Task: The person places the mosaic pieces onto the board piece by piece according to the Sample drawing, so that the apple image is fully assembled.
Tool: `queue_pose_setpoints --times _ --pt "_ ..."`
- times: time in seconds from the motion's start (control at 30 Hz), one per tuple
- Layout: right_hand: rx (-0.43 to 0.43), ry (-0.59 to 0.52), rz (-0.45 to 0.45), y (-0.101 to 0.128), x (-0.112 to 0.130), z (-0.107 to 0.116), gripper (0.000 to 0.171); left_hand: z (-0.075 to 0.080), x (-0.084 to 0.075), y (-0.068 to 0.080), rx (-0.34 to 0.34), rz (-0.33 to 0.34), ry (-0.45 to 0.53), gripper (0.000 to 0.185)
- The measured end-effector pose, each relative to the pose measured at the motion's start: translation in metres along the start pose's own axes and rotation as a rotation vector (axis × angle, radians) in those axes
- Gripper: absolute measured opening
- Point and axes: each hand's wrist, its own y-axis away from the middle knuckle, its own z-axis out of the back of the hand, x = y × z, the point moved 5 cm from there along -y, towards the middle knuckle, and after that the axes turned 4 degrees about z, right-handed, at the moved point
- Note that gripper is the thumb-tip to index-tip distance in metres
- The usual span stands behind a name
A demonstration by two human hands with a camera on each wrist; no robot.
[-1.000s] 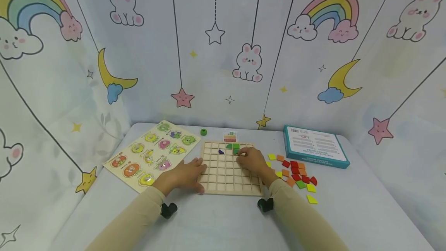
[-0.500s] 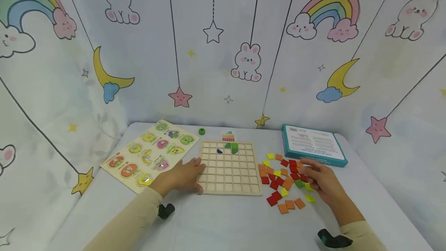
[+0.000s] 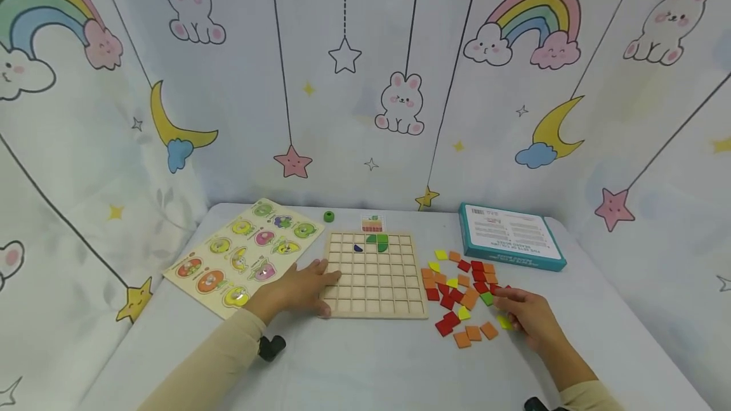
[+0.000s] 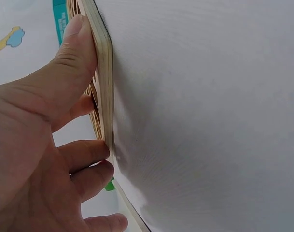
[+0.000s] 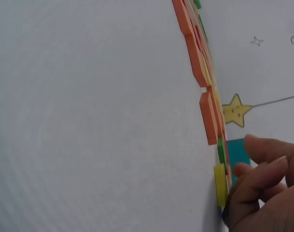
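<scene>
My left hand (image 3: 299,287) rests at the left edge of a wooden grid board (image 3: 365,284). Its thumb lies along the board's edge in the left wrist view, with the fingers (image 4: 91,179) beside the board. Near the top of the grid sit a green square tile (image 3: 382,238), two green quarter-round tiles, one of them (image 3: 382,248) below the square, and a dark blue piece (image 3: 358,248). My right hand (image 3: 531,319) is over the right side of the loose tiles, fingertips by a green tile (image 3: 486,299) and red ones. Nothing shows between its fingers (image 5: 265,150) in the right wrist view.
Loose red, orange (image 3: 469,299) and yellow tiles lie right of the board. A teal box (image 3: 511,236) stands behind them. At left lies a fruit puzzle board (image 3: 228,252). A picture card (image 3: 373,223) and a green bead (image 3: 329,215) lie behind the grid.
My right hand has left the grid, moved right to the loose tiles, then come slightly nearer me. A green quarter-round tile stays on the grid. The left hand has stayed at the board's edge.
</scene>
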Motion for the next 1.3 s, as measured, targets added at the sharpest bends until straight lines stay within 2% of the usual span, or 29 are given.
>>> queue_pose_setpoints --times 0.2,0.33,0.47,0.57,0.8,0.9,1.1,1.2,1.3 --pt "-0.053 0.292 0.065 -0.001 0.0 -0.004 0.053 0.001 -0.001 0.0 -0.008 0.001 -0.02 0.082" --pt "-0.078 0.431 0.098 -0.003 0.001 -0.007 0.054 0.001 -0.002 0.002 -0.005 0.0 -0.008 0.082" --pt "-0.097 0.499 0.115 -0.004 0.004 -0.011 0.05 0.001 -0.002 0.003 -0.007 0.0 0.0 0.082" --pt "-0.106 0.509 0.117 -0.004 0.006 -0.013 0.044 -0.001 -0.002 0.002 -0.008 0.004 0.003 0.083" --pt "-0.124 0.425 0.109 -0.002 0.007 -0.014 0.038 -0.002 0.0 0.0 -0.012 0.009 -0.003 0.083" --pt "-0.123 0.306 0.101 -0.001 0.004 -0.012 0.037 -0.003 0.002 -0.002 -0.011 0.011 -0.011 0.083" --pt "-0.068 0.0 0.097 -0.003 0.005 -0.012 0.05 -0.005 0.003 -0.003 -0.012 0.005 -0.008 0.084" --pt "-0.03 -0.073 0.1 -0.005 0.009 -0.015 0.053 -0.005 0.003 -0.003 -0.016 0.005 -0.019 0.084" --pt "-0.01 -0.098 0.118 -0.007 0.017 -0.018 0.058 -0.004 0.003 -0.003 -0.016 0.004 -0.022 0.083"
